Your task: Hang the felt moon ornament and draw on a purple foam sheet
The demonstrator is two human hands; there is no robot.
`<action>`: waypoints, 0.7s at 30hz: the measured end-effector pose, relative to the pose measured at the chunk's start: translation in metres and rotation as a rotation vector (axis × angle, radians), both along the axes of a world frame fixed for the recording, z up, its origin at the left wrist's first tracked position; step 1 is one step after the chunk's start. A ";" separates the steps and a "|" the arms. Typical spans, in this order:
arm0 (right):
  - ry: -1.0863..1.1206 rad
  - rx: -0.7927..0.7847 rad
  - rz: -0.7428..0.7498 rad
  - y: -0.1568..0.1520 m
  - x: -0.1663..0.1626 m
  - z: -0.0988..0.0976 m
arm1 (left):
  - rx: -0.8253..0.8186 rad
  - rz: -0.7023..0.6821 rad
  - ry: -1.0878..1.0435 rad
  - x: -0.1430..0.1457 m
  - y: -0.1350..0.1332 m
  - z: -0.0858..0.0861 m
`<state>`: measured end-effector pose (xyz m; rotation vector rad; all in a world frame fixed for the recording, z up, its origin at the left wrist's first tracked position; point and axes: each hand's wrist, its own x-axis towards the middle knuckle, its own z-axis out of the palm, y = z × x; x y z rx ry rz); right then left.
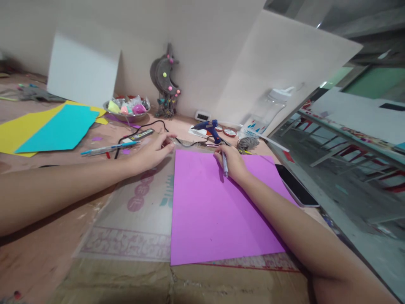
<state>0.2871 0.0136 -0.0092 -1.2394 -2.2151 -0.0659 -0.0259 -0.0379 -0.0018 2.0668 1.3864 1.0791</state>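
Note:
A purple foam or paper sheet lies on the work surface in front of me. My right hand rests at the sheet's upper part, its fingers closed around a pen that points back toward me. My left hand is just left of the sheet's upper corner, with loosely bent fingers apart and no object visible in them. Left of that hand lie a blue pen and what looks like a cutter knife. Under the sheet is a printed translucent plastic layer over cardboard.
Behind the sheet are a blue glue gun, a grey yarn ball and a clear jug. A phone lies right. Yellow and turquoise sheets, a bowl and a moon ornament stand left and back.

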 end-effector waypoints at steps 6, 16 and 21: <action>-0.017 0.004 -0.005 -0.001 0.001 0.000 | 0.002 -0.010 -0.003 0.001 -0.001 0.000; -0.004 0.026 0.011 -0.003 0.000 0.001 | -0.005 0.002 0.012 0.000 0.000 0.000; 0.031 0.126 0.037 -0.002 0.002 0.003 | -0.011 0.006 0.030 0.002 -0.002 0.003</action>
